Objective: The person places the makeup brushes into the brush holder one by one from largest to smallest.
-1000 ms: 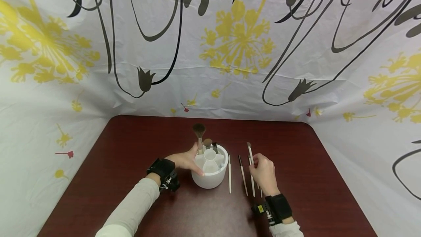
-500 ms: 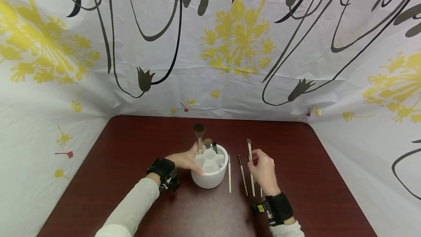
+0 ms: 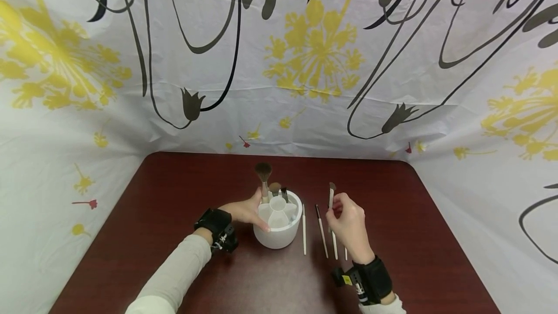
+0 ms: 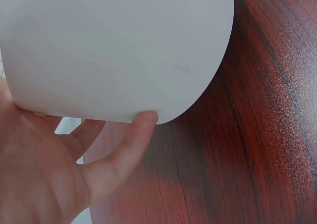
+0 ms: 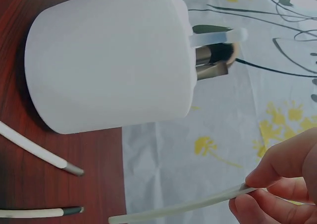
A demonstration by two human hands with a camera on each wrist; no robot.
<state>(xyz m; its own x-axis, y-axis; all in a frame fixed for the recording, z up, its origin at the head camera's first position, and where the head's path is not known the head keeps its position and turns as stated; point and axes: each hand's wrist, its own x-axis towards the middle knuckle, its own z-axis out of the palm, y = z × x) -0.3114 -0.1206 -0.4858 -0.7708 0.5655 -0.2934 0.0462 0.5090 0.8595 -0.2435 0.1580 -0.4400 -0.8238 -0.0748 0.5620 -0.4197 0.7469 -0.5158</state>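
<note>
My left hand (image 3: 246, 211) grips the side of a white brush holder (image 3: 275, 240), its thumb at the near side and its fingers partly hidden behind. The holder stands upright on the table with several makeup brushes in it, among them a tall fluffy brush (image 3: 263, 173). To the right, my right hand (image 3: 350, 224) pinches a makeup brush (image 3: 332, 192) near its ferrule, bristle end up. In the right wrist view that brush's pale handle (image 5: 173, 211) slants downward from the fingertips, and its bristles are hidden by the fingers.
Several slim brushes lie on the dark red table (image 3: 196, 178): a white brush (image 3: 304, 236) beside the holder, a dark-tipped brush (image 3: 321, 231), and others partly under my right hand, one handle (image 3: 334, 246) showing. A patterned cloth (image 3: 218, 62) hangs behind the table.
My right hand has lifted the pinched brush a little and turned it more upright. My left hand and the holder have stayed in place.
</note>
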